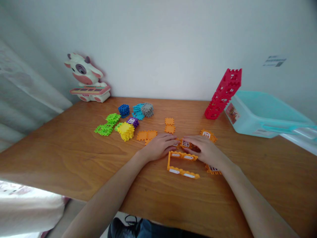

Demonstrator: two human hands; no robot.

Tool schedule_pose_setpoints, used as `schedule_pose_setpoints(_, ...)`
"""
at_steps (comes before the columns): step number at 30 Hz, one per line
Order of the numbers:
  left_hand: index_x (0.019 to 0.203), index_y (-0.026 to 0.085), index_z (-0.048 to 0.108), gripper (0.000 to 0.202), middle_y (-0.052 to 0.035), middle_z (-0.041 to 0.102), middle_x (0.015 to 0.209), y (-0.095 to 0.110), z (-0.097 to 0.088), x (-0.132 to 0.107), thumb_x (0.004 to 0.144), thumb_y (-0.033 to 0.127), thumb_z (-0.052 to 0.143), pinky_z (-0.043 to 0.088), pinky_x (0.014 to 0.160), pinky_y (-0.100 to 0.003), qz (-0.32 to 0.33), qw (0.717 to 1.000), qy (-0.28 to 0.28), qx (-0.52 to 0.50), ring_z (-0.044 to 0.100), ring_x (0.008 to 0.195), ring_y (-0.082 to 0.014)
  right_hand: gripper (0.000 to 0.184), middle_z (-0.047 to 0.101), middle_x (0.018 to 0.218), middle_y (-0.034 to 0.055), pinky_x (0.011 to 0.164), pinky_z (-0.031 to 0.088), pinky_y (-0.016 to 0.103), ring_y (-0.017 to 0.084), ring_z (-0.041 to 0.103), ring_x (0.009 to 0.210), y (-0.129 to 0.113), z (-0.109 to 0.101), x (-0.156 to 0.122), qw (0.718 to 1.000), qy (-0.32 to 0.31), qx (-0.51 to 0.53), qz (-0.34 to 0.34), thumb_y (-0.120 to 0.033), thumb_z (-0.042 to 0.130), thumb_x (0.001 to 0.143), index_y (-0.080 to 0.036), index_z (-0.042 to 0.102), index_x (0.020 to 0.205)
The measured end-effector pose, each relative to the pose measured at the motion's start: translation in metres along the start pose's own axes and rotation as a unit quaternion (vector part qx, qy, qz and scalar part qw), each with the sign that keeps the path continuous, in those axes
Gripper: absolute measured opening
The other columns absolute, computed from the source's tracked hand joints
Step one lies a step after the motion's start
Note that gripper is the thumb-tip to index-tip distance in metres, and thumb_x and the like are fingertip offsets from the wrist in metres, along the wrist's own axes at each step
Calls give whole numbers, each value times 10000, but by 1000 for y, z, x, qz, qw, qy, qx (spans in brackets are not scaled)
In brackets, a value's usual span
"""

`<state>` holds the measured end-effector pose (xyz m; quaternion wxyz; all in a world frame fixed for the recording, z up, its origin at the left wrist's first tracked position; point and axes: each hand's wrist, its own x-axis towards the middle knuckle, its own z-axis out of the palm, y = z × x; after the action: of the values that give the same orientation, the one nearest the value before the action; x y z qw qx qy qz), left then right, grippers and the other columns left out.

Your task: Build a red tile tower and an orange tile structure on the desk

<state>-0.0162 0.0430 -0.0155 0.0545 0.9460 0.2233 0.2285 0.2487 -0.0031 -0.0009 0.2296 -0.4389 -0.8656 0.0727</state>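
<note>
My left hand [160, 146] and my right hand [207, 150] meet over an orange window tile [185, 143], fingers curled onto it from both sides. Just below lies an orange frame of joined tiles [182, 164] flat on the wooden table [74, 155]. Another orange window tile [208, 135] sits beyond my right hand, and one orange tile [213, 170] peeks out under my right wrist. Flat orange tiles [147, 135] lie left of my left hand, and two more orange squares [169, 125] lie further back.
A red block tower [224, 94] leans at the back right beside a light blue plastic bin [262, 115]. Yellow [126, 131], purple [133, 122], green [107, 124], blue [123, 110], teal [137, 111] and grey [148, 109] tile piles sit back left. A cow toy [86, 79] stands by the wall.
</note>
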Motion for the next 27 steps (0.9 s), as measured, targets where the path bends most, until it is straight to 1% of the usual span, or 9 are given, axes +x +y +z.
schedule_pose_setpoints(4,1251,206,710,323,-99,684,1368,0,1,0,1050,356,505,521,1099,-417,1,1000,1,6,649,1253,-239,307,726,1300,122,988,564,509,302,691,1141,0,-1,-1,998,-23,-52,-34,-284,589,1001,-240,739,1265)
schedule_pose_setpoints(8,1246,216,715,317,-101,685,1367,0,1,0,1049,356,511,527,1090,-420,-1,1000,0,5,651,1255,-237,362,701,1344,113,1001,560,497,287,674,1179,-2,-4,-1,996,-40,-61,-50,-199,583,987,-265,710,1320)
schedule_pose_setpoints(12,1242,206,710,322,-106,686,1368,-1,2,0,1047,371,514,526,1097,-426,-4,1000,2,-1,651,1262,-233,384,698,1354,102,1003,558,498,284,663,1185,-3,-5,0,995,-48,-67,-52,-148,573,975,-261,712,1315)
schedule_pose_setpoints(17,1235,172,708,343,-123,685,1370,-1,3,0,1048,378,508,531,1092,-430,-4,1000,8,-1,656,1259,-243,338,706,1340,103,996,556,505,285,659,1170,-5,-6,1,993,-49,-79,-65,-158,577,983,-244,736,1268)
schedule_pose_setpoints(20,1227,194,714,332,-108,681,1379,-1,3,0,1049,382,507,523,1104,-430,-9,1000,3,-6,654,1266,-239,344,713,1325,104,983,558,503,286,661,1155,-6,-6,2,992,-56,-86,-67,-143,578,974,-243,740,1261)
schedule_pose_setpoints(23,1219,200,721,327,-114,678,1383,-2,4,0,1047,381,509,513,1120,-423,-11,1000,3,-22,652,1275,-232,360,713,1325,109,982,553,503,290,655,1165,-5,-6,4,992,-61,-86,-64,-132,581,964,-247,739,1265)
schedule_pose_setpoints(27,1217,204,725,329,-117,679,1382,-3,6,-1,1046,384,510,511,1126,-411,-13,999,8,-32,651,1284,-226,347,720,1321,99,971,555,511,296,651,1150,-3,-3,5,993,-63,-76,-63,-158,576,974,-259,741,1262)
